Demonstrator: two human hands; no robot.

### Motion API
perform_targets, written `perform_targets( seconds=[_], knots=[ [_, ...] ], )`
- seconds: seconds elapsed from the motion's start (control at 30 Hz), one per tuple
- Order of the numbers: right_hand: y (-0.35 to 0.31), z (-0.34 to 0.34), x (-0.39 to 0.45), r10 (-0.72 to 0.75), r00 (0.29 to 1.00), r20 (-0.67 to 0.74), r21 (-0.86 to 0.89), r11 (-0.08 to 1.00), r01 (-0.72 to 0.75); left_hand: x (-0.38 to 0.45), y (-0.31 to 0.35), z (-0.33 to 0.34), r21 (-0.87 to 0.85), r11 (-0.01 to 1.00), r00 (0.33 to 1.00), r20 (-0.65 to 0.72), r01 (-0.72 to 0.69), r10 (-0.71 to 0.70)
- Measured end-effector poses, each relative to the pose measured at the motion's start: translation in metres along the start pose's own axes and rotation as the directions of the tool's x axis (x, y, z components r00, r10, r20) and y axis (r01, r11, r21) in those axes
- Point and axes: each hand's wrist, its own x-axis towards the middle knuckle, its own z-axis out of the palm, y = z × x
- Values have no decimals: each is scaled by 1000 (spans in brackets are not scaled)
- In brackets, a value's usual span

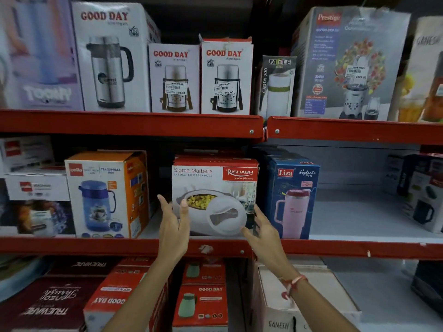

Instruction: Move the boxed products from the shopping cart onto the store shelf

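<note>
You were seating the casserole box (pixel 214 188) on the middle shelf (pixel 119 245), left hand (pixel 173 226) and right hand (pixel 262 236) open against its sides. Next, it probably needed a push back.

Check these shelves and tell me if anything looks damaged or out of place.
Two things stand out. The right-hand red and white Good Day flask box on the top shelf has a torn, ragged top edge. The red front rail of the middle shelf has chipped paint just below the white and red Rishabh casserole box. Everything else stands upright.
</note>
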Motion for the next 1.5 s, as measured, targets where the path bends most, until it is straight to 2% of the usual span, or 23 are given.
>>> perform_targets(
  seconds=[0.07,0.13,0.17,0.23,0.27,0.33,0.4,0.47,0.57,0.67,0.77,0.83,0.87,0.93,0.97,1.03,1.1,1.2,1.5],
  knots=[
    [0,-4,-1,-4,999,49,-4,1000,4,0,0,3,21,1000,999,-38,0,1],
    [2,-11,-1,-18,999,37,23,1000,17,-3,4,11,98,994,990,-125,-48,60],
    [3,-17,-1,-32,999,-20,39,999,33,-5,8,17,141,985,974,-187,-103,129],
    [6,-30,0,-56,969,-239,39,997,68,-10,17,31,177,954,925,-253,-244,283],
    [9,-38,0,-58,932,-359,31,997,74,-12,23,40,162,938,917,-211,-308,338],
    [16,-54,3,-49,846,-530,27,997,75,-19,37,64,81,922,925,16,-379,379],
    [26,-68,6,-27,813,-581,9,999,40,-26,49,92,-17,946,907,279,-325,316],
    [36,-79,10,20,840,-542,-8,1000,-29,-32,57,120,-79,982,879,438,-169,186],
    [48,-88,11,79,912,-402,96,994,-43,-34,64,147,-101,995,850,526,27,30],
    [55,-94,10,78,938,-339,125,991,-38,-33,65,155,-103,994,843,538,48,16],
    [50,-94,7,53,908,-416,30,999,-44,-32,63,152,-105,994,845,532,-3,59],
    [39,-85,3,-48,883,-467,-26,999,41,-30,59,141,-95,986,886,433,-140,167],
    [32,-78,2,-99,887,-452,-37,995,92,-29,57,132,-70,969,913,325,-238,248],
    [20,-59,1,-136,931,-337,-27,990,135,-27,49,110,4,919,918,57,-394,393],
    [16,-49,1,-115,961,-252,-2,993,118,-25,43,98,34,907,905,-68,-419,421],
    [12,-30,3,-32,995,-94,75,996,39,-20,30,74,48,935,903,-244,-353,353],
    [10,-15,5,30,1000,2,102,994,-30,-15,16,52,18,982,937,-295,-189,186],
    [8,-3,5,63,998,25,85,994,-64,-9,1,24,-53,999,981,-194,9,-19],
    [0,-1,5,86,994,72,22,996,-88,-9,-5,-22,17,997,996,51,71,-72]
  ],
)
